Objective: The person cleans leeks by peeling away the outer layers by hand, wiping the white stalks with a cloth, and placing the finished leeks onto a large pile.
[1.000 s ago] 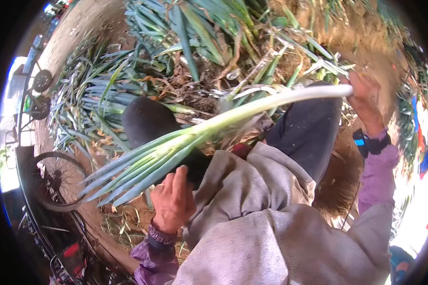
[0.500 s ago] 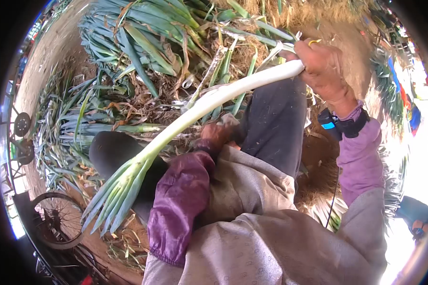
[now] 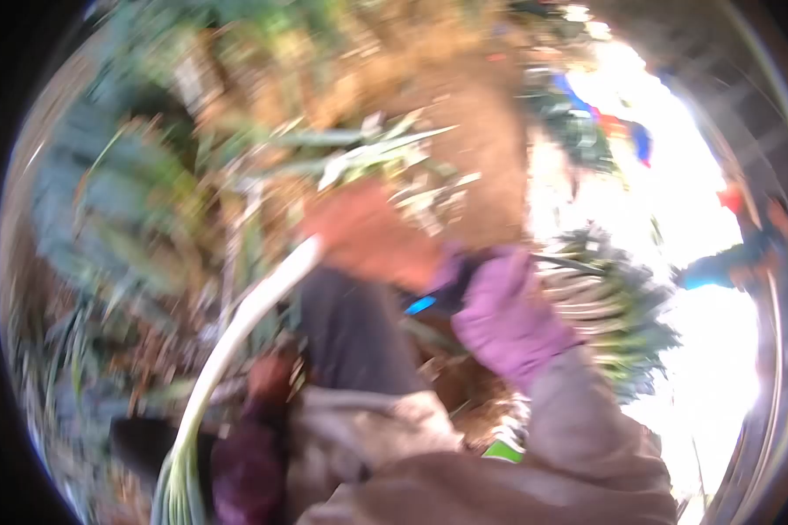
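Note:
A long leek (image 3: 249, 315) slants down to the lower left, its white end up at my right hand (image 3: 372, 232) and its green leaves near the bottom edge. My right hand is closed around that white end, though motion blur smears the fingers. Low by my knee, my left hand (image 3: 271, 376) is a blurred shape below the leek's upper half; its fingers cannot be made out. Pale and green leaf strips (image 3: 385, 153) lie just beyond my right hand.
Blurred heaps of leeks (image 3: 105, 192) cover the left side. Brown bare ground (image 3: 473, 166) runs ahead. At right lies a bundle of leeks (image 3: 604, 306), white ends toward me. A person's arm (image 3: 718, 267) shows at the far right.
The view has swung to the right, so the scene sits further left and blurred. The leek stays in my right hand and now hangs more steeply. The bundle at right has come into view.

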A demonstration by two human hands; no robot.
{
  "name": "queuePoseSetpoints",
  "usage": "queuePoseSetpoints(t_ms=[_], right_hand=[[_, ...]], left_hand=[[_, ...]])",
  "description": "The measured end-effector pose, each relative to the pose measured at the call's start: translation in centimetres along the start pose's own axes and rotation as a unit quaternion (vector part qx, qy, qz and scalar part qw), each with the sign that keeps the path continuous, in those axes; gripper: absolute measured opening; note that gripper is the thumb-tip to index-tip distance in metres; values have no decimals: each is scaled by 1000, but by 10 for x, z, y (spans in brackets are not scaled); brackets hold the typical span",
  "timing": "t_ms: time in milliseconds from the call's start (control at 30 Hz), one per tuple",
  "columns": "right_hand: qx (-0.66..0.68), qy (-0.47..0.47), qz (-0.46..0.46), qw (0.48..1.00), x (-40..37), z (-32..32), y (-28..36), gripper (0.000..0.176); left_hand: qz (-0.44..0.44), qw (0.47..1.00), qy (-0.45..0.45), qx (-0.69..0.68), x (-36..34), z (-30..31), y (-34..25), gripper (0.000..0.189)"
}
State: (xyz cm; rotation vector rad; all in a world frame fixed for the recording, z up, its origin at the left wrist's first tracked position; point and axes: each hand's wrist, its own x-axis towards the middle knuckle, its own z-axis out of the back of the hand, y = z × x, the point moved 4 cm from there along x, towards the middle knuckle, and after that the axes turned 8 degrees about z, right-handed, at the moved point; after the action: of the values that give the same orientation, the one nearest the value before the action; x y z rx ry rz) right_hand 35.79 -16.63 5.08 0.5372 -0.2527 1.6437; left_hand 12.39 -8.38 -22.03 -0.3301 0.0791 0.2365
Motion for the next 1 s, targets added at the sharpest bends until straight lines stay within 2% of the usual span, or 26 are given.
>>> queuePoseSetpoints(t_ms=[33, 67, 100, 133, 167, 200, 233, 267, 300, 400, 433, 467, 567, 633, 700, 767, 833, 867, 967, 1000], right_hand=[[-136, 173, -108, 970, 10, -7, -2, 10], [-164, 170, -118, 965, 6, 12, -16, 10], [-172, 162, -120, 964, 6, 20, -23, 11], [-166, 150, -112, 968, 11, 18, -24, 12], [-140, 135, -96, 976, 17, -1, -22, 14], [-123, 63, -69, 988, 22, 8, -22, 14], [-127, 107, -98, 981, 26, 9, -29, 10], [-7, -114, 34, 993, 9, 0, -51, 19], [-57, -34, -8, 998, 15, 1, -52, 10], [56, -93, 48, 993, -9, -1, -78, 30], [-133, -40, 59, 989, -1, 13, -53, 29], [-12, -69, 54, 996, -11, 2, -66, 28], [-88, 20, -44, 995, -7, 12, -44, 26], [-72, 15, -57, 996, 1, 20, -29, 21], [-112, -4, -40, 993, -1, 25, -29, 18], [-137, 18, -62, 989, 3, 31, -21, 17], [-167, 55, -82, 981, 7, 46, -5, 18], [-170, 67, -80, 980, 9, 48, -1, 26], [-145, 58, -81, 984, 7, 54, 5, 35], [-143, 59, -75, 985, 7, 57, 5, 32]], left_hand=[[7, 988, -120, 98, -19, 1, -2, 49], [-97, 994, -45, -15, -8, 17, -3, 51], [-47, 993, -108, -5, -8, 83, -47, 52], [39, 999, -31, -4, -19, 108, -51, 47], [58, 998, -32, 24, -33, 112, -54, 40], [-7, 983, -175, 47, -52, 136, -72, 42], [-68, 948, -300, 79, -74, 161, -89, 45], [-52, 945, -316, 64, -94, 180, -97, 44], [-32, 941, -333, 55, -117, 198, -100, 43], [129, 938, -322, 3, -167, 228, -102, 38], [197, 904, -378, 20, -181, 229, -91, 34], [264, 864, -427, 29, -195, 229, -81, 31], [330, 736, -585, -86, -204, 235, -45, 31], [250, 811, -529, 12, -173, 248, -38, 32], [224, 871, -429, 82, -133, 245, -47, 34], [221, 861, -417, 189, -114, 220, -46, 36], [233, 853, -411, 221, -115, 209, -43, 37], [237, 848, -405, 248, -117, 204, -43, 36], [267, 848, -359, 284, -137, 200, -41, 34], [283, 848, -352, 276, -146, 202, -39, 36]])
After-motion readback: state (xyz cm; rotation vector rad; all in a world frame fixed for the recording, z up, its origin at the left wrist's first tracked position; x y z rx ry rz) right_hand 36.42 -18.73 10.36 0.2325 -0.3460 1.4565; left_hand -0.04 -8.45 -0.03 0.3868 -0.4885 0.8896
